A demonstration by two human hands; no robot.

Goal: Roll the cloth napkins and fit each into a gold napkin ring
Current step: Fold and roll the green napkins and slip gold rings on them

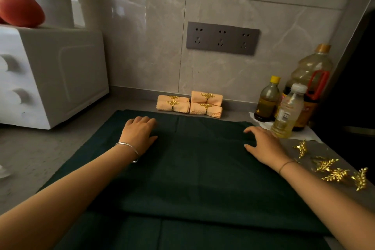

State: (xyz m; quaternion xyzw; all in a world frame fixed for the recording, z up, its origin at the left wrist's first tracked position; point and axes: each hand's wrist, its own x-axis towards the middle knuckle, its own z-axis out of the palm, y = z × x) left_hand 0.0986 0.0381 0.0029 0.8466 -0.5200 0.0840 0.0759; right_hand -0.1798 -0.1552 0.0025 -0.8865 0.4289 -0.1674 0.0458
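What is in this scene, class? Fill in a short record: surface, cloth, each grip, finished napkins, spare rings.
Surface: grey counter
Cloth: dark green cloth, spread flat
Left grip: open, palm down on the cloth
Right grip: open, fingers spread on the cloth
Finished: four peach napkins, ringed, stacked by the wall
Spare: gold rings, loose, right of the cloth

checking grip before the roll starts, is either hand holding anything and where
Nothing is held. Left hand and right hand both rest on top of the dark green cloth, near its far edge, without pinching it.
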